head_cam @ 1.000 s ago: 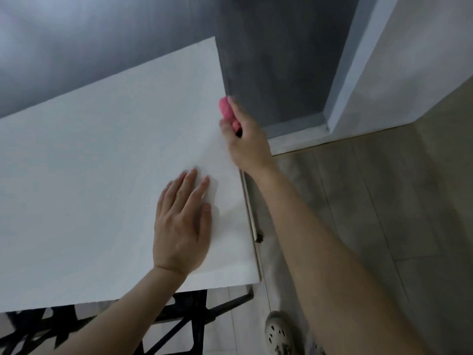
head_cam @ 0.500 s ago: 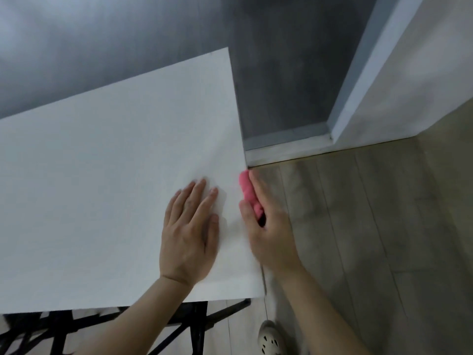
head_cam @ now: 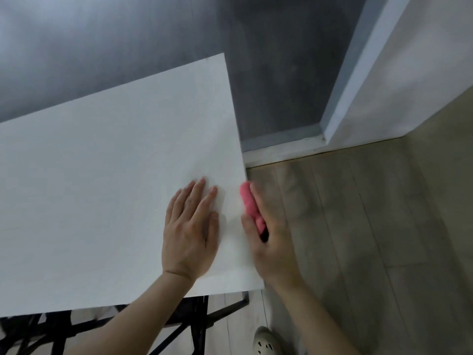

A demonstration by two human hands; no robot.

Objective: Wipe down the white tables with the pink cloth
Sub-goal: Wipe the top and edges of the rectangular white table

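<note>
Right, left hand [head_cam: 190,231] lies flat on the table [head_cam: 102,175], palm down, fingers straight and close together, near the right-hand corner. I reckon it's there to steady the top while the other hand works. Right hand [head_cam: 271,242] is curled round the cloth [head_cam: 249,206], thumb on the table side and fingers on the outer side, so the pink roll sits right at the table's right edge. That grip suits doing the edge itself rather than the flat top: the cloth hugs the lip and can run along it. The hands are just beside each other, not touching.

Now the surface: plain white and matte, and I can't tell wet from dry. Black legs [head_cam: 194,321] cross underneath at the near side. Behind the table is a grey wall [head_cam: 102,47]. To the right, a pale skirting [head_cam: 281,147] meets a white wall [head_cam: 409,73] at a corner. The floor [head_cam: 358,226] is pale wood-look planks, and my shoe [head_cam: 265,342] shows at the bottom, near the table's corner.
</note>
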